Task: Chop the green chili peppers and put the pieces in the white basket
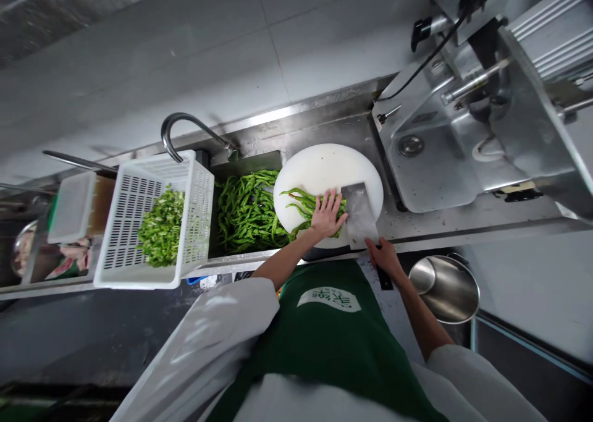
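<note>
My left hand [327, 214] lies flat with fingers spread on a bunch of long green peppers [303, 201] on a round white cutting board [324, 165]. My right hand [384, 256] grips the dark handle of a broad steel cleaver [359, 218], whose blade rests on the board just right of my left hand. Beside the board on the left, the sink [245, 162] is heaped with whole green peppers [245, 212].
A white plastic basket [143, 221] with chopped green pepper stands left of the sink, under a curved tap [185, 125]. A steel slicing machine [482, 107] fills the counter at right. A steel pot [445, 289] sits below the counter edge.
</note>
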A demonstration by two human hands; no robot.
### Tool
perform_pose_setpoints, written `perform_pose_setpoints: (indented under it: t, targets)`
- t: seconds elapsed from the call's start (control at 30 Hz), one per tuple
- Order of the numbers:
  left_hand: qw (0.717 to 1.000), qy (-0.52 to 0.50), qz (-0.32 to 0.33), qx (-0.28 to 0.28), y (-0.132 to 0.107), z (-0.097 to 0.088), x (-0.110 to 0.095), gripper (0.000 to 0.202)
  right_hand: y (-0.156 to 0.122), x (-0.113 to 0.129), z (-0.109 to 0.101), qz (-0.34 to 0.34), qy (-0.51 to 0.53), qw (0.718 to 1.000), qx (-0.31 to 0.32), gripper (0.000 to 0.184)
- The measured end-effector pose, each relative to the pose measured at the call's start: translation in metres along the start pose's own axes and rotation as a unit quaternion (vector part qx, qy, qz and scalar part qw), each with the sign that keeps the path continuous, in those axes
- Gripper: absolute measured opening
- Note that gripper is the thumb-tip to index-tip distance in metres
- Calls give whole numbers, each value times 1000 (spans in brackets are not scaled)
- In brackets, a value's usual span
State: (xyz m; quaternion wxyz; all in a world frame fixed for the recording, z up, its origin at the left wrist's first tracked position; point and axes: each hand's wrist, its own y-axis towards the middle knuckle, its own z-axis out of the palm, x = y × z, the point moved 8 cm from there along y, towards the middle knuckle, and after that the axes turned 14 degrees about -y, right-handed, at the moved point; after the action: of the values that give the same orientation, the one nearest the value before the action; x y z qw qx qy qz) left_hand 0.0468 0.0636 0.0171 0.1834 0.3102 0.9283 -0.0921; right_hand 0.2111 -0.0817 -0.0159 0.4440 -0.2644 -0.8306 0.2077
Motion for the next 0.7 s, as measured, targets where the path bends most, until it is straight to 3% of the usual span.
perform_pose_setpoints:
  t: [0.17, 0.37, 0.57, 0.7]
  targets:
    - [1000, -8, 3, -5, 0, 1, 2, 78, 4, 10, 5, -5, -2, 1000, -2, 41]
    - [1000, -26, 9, -2, 1, 4, 3, 77, -8, -8, 19, 43, 8, 999, 20, 39]
    - [999, -36, -1, -8, 3, 0, 5, 78, 1, 7, 34, 14, 54, 998, -9, 46]
    - [998, -30, -52, -21, -7, -9, 14, 79, 3, 9, 38, 28, 67, 997, -12, 47]
